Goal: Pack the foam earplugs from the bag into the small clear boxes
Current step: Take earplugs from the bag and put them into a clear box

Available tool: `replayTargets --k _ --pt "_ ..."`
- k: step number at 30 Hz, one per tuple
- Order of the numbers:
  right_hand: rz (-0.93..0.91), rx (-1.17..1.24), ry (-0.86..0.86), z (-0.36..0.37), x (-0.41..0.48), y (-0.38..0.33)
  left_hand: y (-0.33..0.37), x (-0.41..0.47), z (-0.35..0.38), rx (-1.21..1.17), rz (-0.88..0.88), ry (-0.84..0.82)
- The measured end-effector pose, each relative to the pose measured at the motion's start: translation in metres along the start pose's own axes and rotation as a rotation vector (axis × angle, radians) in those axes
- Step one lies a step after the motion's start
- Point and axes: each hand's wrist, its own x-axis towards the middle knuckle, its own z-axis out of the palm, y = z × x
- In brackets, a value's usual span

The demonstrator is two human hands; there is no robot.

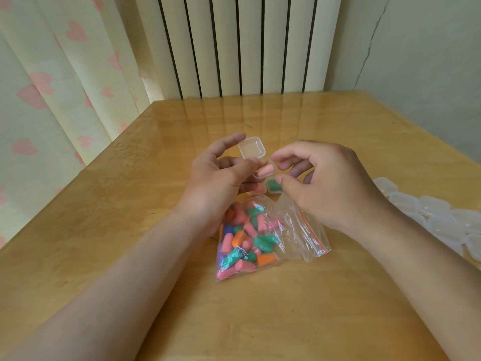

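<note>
Pink foam: one earplug point(266, 171) sat in an open clear box point(263, 173) held up off the desk point(130, 204) by the left hand point(218, 183), fingers curled round the box from the left. Its hinged lid point(252, 148) stood open behind. The right hand point(333, 183) hovered just beside the box, thumb and forefinger pinched near together at the rim; whether they gripped anything I could not tell, the tips being small and soft in view.

Below the hands, on the desk, lay a box with green earplugs point(274, 185) and what looked like a second box with pink ones point(257, 189), partly hidden by the left hand. So perhaps two were packed, a third under way.

Nearer, the bag point(260, 238) lay open and well stocked with mixed colours. At far right a heap of empty boxes point(437, 217) waited. Judged: early stage, most remaining.
</note>
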Motion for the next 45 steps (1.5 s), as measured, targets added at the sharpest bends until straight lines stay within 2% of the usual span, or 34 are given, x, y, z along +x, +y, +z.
replayTargets --k 13,21,32,45 --pt "0.018 -0.04 0.073 0.001 0.002 0.005 0.002 -0.003 0.002 -0.025 -0.016 -0.132" --pt "0.03 -0.1 0.125 0.0 0.003 0.008 -0.003 -0.002 -0.001 0.074 0.028 -0.162" --pt "-0.01 -0.111 0.059 0.002 0.003 0.009 -0.001 -0.007 0.003 0.323 0.244 -0.184" --pt "-0.025 -0.087 0.051 0.002 0.003 0.01 -0.001 -0.008 0.002 0.331 0.309 -0.236"
